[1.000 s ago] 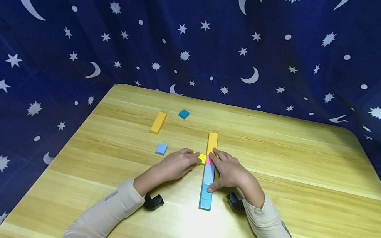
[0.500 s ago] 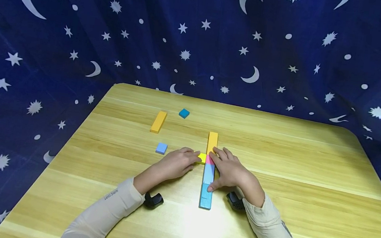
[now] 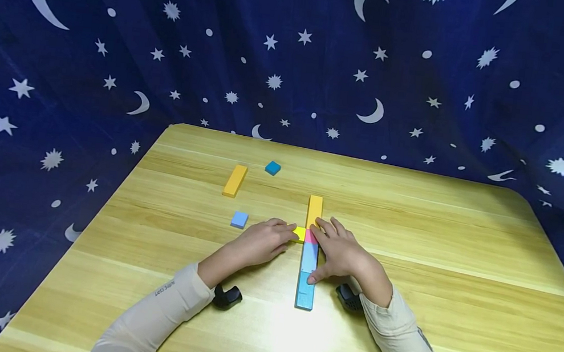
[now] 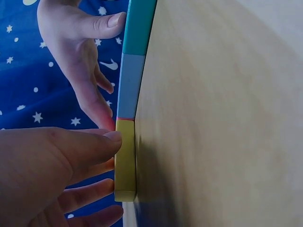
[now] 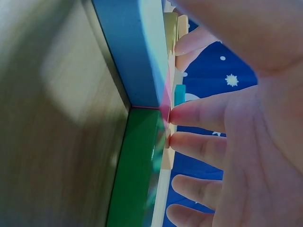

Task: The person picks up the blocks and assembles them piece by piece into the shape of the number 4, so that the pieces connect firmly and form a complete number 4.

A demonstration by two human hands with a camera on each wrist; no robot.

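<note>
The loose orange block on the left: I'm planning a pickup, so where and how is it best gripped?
I'd pinch the loose orange block at mid-length, by its two long sides, reaching down from above with the left hand, the nearer one. It lies flat, long and narrow, its length running roughly front to back, nothing touching its sides.

Left hand (image 3: 261, 244) and right hand (image 3: 348, 257) bare. Left sleeve (image 3: 157, 306): pale beige, close-fitting, ends at the wrist; small dark lettering (image 3: 164, 289) along the forearm, roughly "Let's Slim", slightly blurred. Right sleeve (image 3: 405, 349): same beige, creased near the cuff, dark marking (image 3: 423, 339) on outer side, unreadable. Left wrist camera (image 3: 229, 299) black, rounded; right wrist camera (image 3: 349, 299) also black, finely dotted.
</note>
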